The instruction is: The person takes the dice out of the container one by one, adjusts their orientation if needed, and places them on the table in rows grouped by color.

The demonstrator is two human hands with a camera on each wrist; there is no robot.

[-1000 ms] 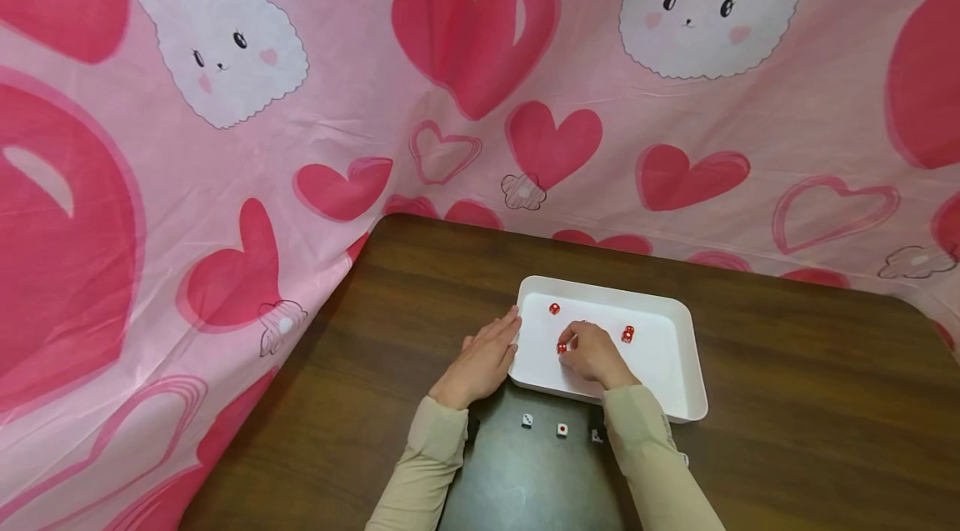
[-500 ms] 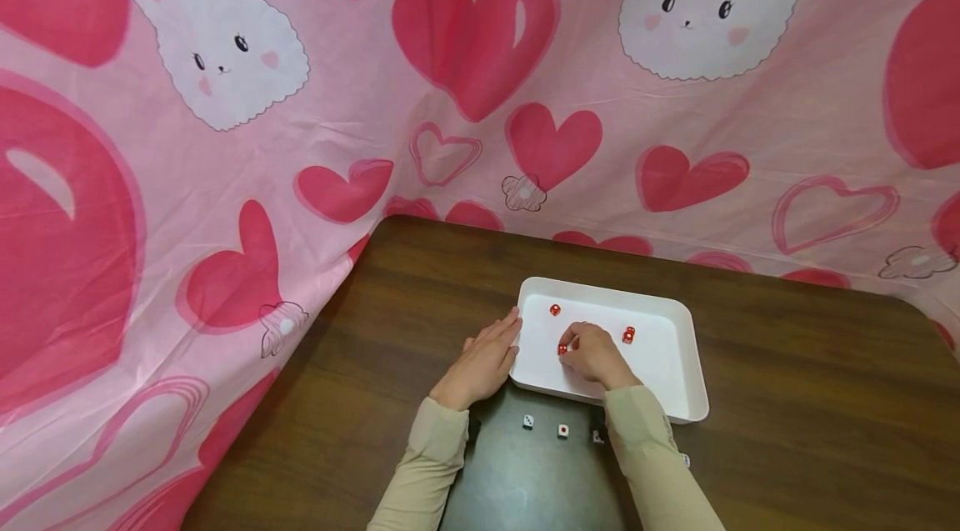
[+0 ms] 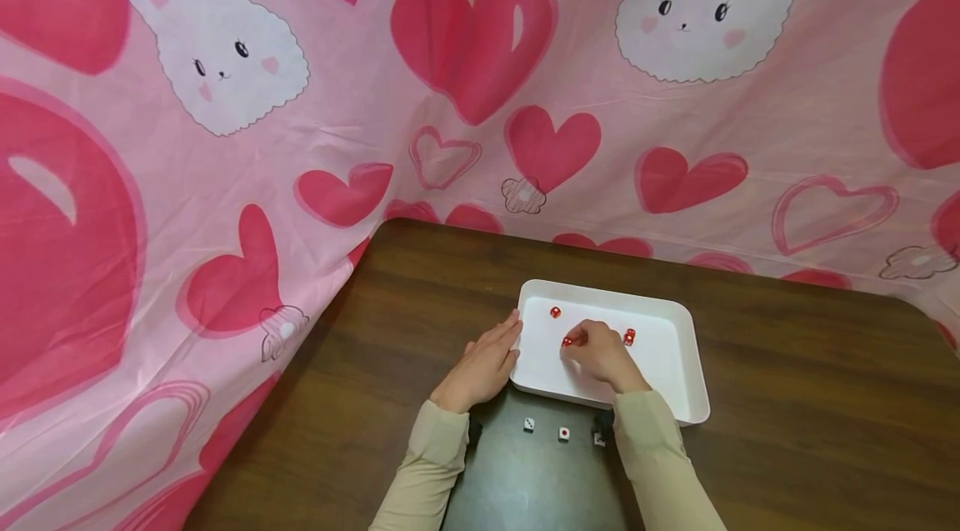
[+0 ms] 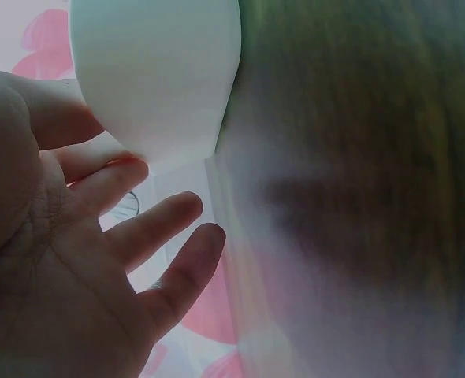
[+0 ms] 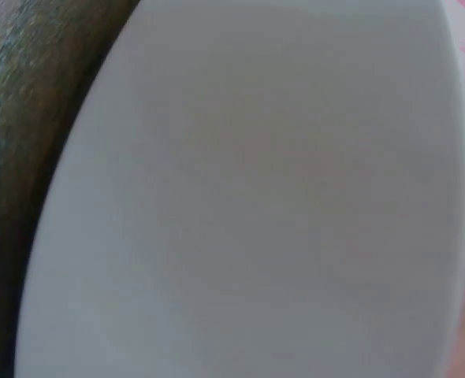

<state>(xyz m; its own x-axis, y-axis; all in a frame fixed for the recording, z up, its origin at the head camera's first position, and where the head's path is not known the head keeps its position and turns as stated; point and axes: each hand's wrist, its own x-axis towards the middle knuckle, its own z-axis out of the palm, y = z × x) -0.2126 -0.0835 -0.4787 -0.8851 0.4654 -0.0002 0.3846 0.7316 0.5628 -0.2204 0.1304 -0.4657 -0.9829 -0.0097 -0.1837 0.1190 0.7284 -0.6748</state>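
Note:
A shallow white tray (image 3: 660, 385) stands on the wooden table. My left hand (image 3: 480, 366) lies along its left side, fingers extended and touching the wall; the left wrist view shows those fingers (image 4: 169, 264) loosely spread against the tray's outer side. Inside the tray, my right hand (image 3: 603, 354) pinches a red die (image 3: 567, 342) between thumb and fingertips. Another red die (image 3: 555, 312) sits toward the tray's back left. To the right of the right hand, two red dice (image 3: 629, 337) sit together. The tray wall (image 5: 256, 197) hides the held die in the right wrist view.
In front of the tray, a white die with several pips (image 3: 528, 425), a white die with one red pip (image 3: 564, 434) and a shadowed die (image 3: 598, 438) lie in a row on a dark grey surface (image 3: 525, 489). A pink heart-and-rabbit cloth (image 3: 465, 147) hangs behind the table.
My right hand, with the red die in its fingers, has shifted slightly back and to the right within the tray. My left hand keeps its place at the tray's side.

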